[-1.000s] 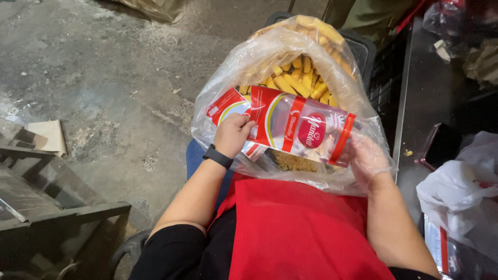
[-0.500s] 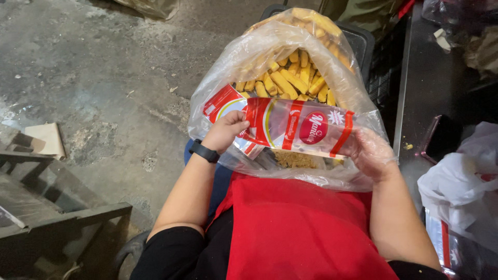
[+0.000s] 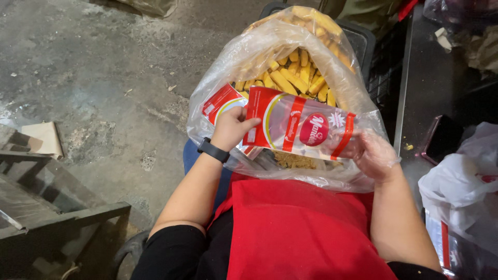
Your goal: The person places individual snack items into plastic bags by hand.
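Note:
A clear packet with red bands [image 3: 295,124] is stretched flat between my hands, over my lap. My left hand [image 3: 232,128], with a black wristband, pinches its left end. At its right end, my right hand [image 3: 374,154] wears a thin clear glove and grips the packet. Behind the packet stands a large clear plastic bag [image 3: 244,57] full of yellow stick-shaped snacks [image 3: 298,78]. More red-and-clear packets [image 3: 220,101] lie under my left hand. A red apron [image 3: 301,233] covers my lap.
The big bag sits in a dark crate [image 3: 371,41]. A dark table [image 3: 441,88] at right carries a phone [image 3: 438,137] and white plastic bags [image 3: 461,192]. Rough concrete floor [image 3: 104,62] lies to the left, with a wooden frame [image 3: 57,207] at lower left.
The packet has shifted slightly up and right in my hands, and my left fingers have closed more tightly on its left end. The big bag stays put.

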